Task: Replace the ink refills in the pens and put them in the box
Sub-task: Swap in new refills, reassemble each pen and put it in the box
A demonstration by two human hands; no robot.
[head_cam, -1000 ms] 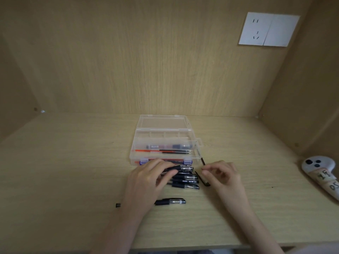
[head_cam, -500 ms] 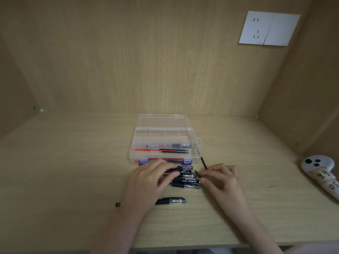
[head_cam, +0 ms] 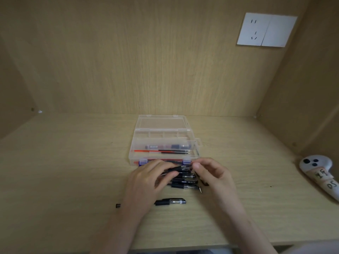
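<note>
A clear plastic box (head_cam: pixel 196 145) stands open in the middle of the desk, with red and black refills (head_cam: pixel 165 151) lying inside. Just in front of it lie several black pens (head_cam: pixel 185 182) side by side. My left hand (head_cam: pixel 146 182) grips a black pen barrel (head_cam: pixel 180 168) lifted over that pile. My right hand (head_cam: pixel 213 173) pinches at the barrel's right end; what it pinches is too small to tell. One more black pen (head_cam: pixel 170 201) lies alone nearer to me, partly hidden under my left wrist.
A white controller (head_cam: pixel 319 174) with handwritten labels lies at the desk's right edge. A small black cap (head_cam: pixel 118 205) sits left of my left forearm. Wooden walls close in the back and sides; a white socket plate (head_cam: pixel 266 30) is on the back wall.
My left hand has lifted one pen barrel off the pile. My right hand has moved left and up from the desk to the barrel's right end.
</note>
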